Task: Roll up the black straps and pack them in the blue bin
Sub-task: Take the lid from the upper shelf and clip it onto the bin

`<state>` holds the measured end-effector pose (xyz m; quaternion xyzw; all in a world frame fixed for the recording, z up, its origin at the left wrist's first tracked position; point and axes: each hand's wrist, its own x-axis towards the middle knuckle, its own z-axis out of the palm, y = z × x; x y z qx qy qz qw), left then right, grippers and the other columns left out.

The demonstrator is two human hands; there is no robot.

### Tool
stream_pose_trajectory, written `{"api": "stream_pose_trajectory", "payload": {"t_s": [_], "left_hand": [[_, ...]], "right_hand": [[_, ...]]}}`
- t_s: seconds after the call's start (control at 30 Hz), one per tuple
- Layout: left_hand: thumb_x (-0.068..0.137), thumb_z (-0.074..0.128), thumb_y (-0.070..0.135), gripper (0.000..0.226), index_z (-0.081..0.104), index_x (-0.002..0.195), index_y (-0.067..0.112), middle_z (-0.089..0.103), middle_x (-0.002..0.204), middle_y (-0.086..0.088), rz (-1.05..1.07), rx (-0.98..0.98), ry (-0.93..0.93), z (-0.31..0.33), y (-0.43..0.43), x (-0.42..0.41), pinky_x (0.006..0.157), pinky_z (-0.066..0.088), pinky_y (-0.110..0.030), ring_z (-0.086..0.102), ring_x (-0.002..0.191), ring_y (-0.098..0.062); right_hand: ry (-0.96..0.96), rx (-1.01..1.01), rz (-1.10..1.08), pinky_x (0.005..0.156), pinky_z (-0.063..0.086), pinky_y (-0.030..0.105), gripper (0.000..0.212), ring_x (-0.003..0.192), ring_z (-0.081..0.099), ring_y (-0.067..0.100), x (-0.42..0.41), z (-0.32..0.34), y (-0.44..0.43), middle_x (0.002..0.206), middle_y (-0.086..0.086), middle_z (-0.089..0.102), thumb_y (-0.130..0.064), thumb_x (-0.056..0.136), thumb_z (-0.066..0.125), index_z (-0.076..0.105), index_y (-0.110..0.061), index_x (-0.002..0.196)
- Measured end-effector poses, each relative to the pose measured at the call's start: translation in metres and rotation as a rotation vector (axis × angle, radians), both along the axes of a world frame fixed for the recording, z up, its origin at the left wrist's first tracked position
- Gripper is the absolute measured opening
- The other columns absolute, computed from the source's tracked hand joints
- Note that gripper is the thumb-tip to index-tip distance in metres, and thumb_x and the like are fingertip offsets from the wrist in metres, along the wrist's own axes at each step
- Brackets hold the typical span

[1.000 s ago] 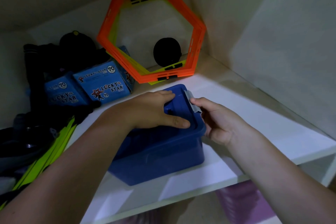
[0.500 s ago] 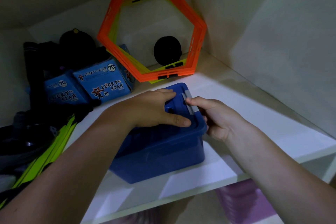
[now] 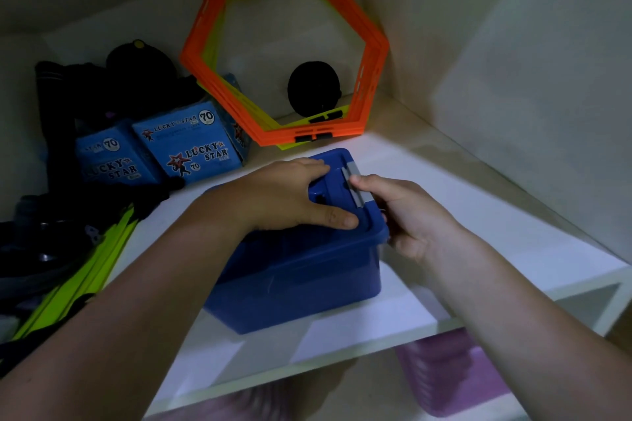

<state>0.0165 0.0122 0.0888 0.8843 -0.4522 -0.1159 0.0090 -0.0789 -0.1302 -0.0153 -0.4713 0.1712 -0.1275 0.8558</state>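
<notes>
The blue bin [image 3: 301, 280] sits on a white shelf [image 3: 478, 215] with its blue lid on. My left hand [image 3: 284, 195] lies flat on the lid, pressing it down. My right hand [image 3: 407, 215] grips the bin's right end, with the thumb on the grey latch [image 3: 355, 184], which lies over the lid's edge. The bin's inside is hidden by the lid. A rolled black strap [image 3: 313, 87] stands at the back of the shelf, behind the hexagon rings.
Orange and yellow hexagon rings [image 3: 369, 79] lean against the back wall. Blue "Lucky Star" boxes [image 3: 191, 147] and dark gear [image 3: 102, 85] fill the left side, with yellow-green slats [image 3: 85, 277] below them. A purple basket [image 3: 455, 376] sits under the shelf.
The grey latch stood raised off the bin's right end; my right hand has folded it down over the lid's edge. My left hand has stayed on the lid.
</notes>
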Motion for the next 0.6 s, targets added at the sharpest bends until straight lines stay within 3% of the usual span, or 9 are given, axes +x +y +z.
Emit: {"api": "stream_pose_trajectory", "payload": {"t_s": [0.07, 0.1, 0.2, 0.37, 0.43, 0.53, 0.6], "left_hand": [[0.052, 0.058, 0.088, 0.122, 0.029, 0.155, 0.029, 0.025, 0.163, 0.013, 0.005, -0.052, 0.004, -0.002, 0.004, -0.002, 0.115, 0.026, -0.026, 0.027, 0.146, -0.008], [0.057, 0.060, 0.085, 0.115, 0.032, 0.154, 0.030, 0.027, 0.162, 0.014, 0.007, -0.082, 0.002, -0.003, 0.008, -0.003, 0.112, 0.027, -0.023, 0.029, 0.145, -0.007], [0.069, 0.061, 0.077, 0.096, 0.036, 0.152, 0.034, 0.031, 0.158, 0.018, 0.003, -0.156, -0.030, -0.001, 0.027, -0.007, 0.104, 0.026, -0.020, 0.032, 0.141, -0.004], [0.060, 0.052, 0.083, 0.098, 0.041, 0.147, 0.038, 0.038, 0.151, 0.022, 0.061, -0.231, -0.068, 0.005, 0.075, -0.007, 0.102, 0.027, -0.019, 0.036, 0.137, -0.002], [0.061, 0.049, 0.082, 0.097, 0.044, 0.146, 0.036, 0.041, 0.148, 0.020, 0.115, -0.312, -0.097, 0.005, 0.096, -0.003, 0.100, 0.026, -0.018, 0.038, 0.135, -0.004], [0.073, 0.052, 0.071, 0.080, 0.050, 0.143, 0.032, 0.046, 0.146, 0.014, 0.267, -0.509, -0.112, -0.003, 0.133, 0.013, 0.100, 0.028, -0.022, 0.041, 0.132, -0.008], [0.083, 0.056, 0.063, 0.066, 0.053, 0.141, 0.032, 0.050, 0.140, 0.013, 0.393, -0.671, -0.042, -0.016, 0.156, 0.028, 0.100, 0.034, -0.027, 0.045, 0.128, -0.008]], "right_hand": [[0.029, -0.083, -0.020, 0.075, 0.046, 0.044, 0.059, 0.079, 0.052, 0.034, -0.004, 0.003, 0.002, 0.112, 0.032, 0.069, -0.037, 0.070, 0.084, 0.070, 0.001, 0.113], [0.051, -0.154, -0.034, 0.075, 0.049, 0.042, 0.055, 0.081, 0.057, 0.033, -0.007, 0.005, 0.001, 0.115, 0.030, 0.069, -0.038, 0.073, 0.083, 0.070, -0.002, 0.112], [0.078, -0.419, -0.116, 0.064, 0.056, 0.032, 0.038, 0.073, 0.071, 0.015, -0.015, 0.012, -0.004, 0.109, 0.013, 0.075, -0.041, 0.080, 0.079, 0.071, -0.015, 0.108], [0.039, -0.988, -0.240, 0.085, 0.050, 0.029, 0.030, 0.103, 0.063, 0.006, -0.023, 0.037, 0.003, 0.103, -0.022, 0.067, -0.041, 0.078, 0.079, 0.070, -0.033, 0.106], [0.024, -1.217, -0.234, 0.084, 0.045, 0.024, 0.034, 0.105, 0.058, 0.001, -0.029, 0.051, 0.013, 0.109, -0.025, 0.063, -0.047, 0.077, 0.077, 0.069, -0.037, 0.109], [0.012, -1.458, -0.161, 0.075, 0.037, 0.016, 0.038, 0.092, 0.054, -0.005, -0.029, 0.071, 0.035, 0.114, -0.026, 0.056, -0.049, 0.079, 0.076, 0.066, -0.037, 0.114], [0.005, -1.605, -0.105, 0.084, 0.033, 0.017, 0.045, 0.112, 0.053, 0.003, -0.025, 0.078, 0.050, 0.116, -0.026, 0.051, -0.050, 0.080, 0.074, 0.064, -0.036, 0.122]]}}
